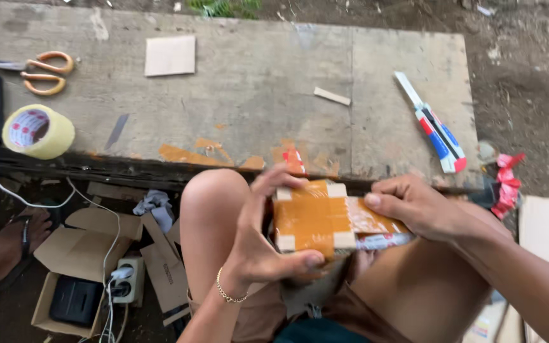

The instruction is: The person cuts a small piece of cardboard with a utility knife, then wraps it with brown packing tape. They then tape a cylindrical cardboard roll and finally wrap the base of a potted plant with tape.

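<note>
Held over bare knees at the near edge of a worn wooden bench (255, 95): a small flat parcel (316, 219), wrapped in glossy brown tape with pale cardboard showing at its corners. Gripped from the left by the left hand (258, 235), fingers curled firmly over the far edge and thumb pressed along the near edge, a thin gold bracelet (230, 293) at the wrist. Pinched at its right end by the right hand (414, 206), fingers folded down tight onto the taped surface. Spread across the bench beyond: orange-handled scissors (39, 71) at far left, a roll of clear tape (38, 131) just near of them, a square of cardboard (170, 55) farther back, a small wooden strip (332, 96) toward the middle, a red, white and blue utility knife (436, 127) at right. Down on the ground at near left: open cardboard boxes (77, 254), a white power strip (128, 279) with cables, and another person's sandalled foot (7, 244).
</note>
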Tool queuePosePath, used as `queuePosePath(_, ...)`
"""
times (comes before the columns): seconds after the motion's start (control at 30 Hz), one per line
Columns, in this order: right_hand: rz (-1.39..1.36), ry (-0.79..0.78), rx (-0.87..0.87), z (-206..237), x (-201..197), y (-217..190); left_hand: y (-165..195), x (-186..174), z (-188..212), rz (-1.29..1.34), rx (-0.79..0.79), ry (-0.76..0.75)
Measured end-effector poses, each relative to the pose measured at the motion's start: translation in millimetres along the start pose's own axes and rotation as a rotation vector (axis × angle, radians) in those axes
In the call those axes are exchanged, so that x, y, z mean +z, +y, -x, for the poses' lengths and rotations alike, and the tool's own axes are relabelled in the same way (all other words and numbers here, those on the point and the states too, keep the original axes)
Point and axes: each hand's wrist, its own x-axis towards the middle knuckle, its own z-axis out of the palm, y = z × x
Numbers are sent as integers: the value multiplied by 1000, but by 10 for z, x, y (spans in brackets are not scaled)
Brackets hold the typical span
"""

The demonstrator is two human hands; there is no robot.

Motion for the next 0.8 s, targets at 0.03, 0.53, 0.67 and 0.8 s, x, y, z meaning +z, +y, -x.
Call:
queuePosePath(0.03,-3,28,-23,3,9,44,-5,15,32,75,-42,21)
queuePosePath(0.53,-839,-147,-352,617,1231,66,-354,313,319,-500,-63,314)
queuePosePath(0.67,-316,105,-389,677,1359,107,-161,175,125,-170,-76,52)
queuePosePath(0.8,-385,153,-170,605,1463,114,-184,224,15,154,-287,-16)
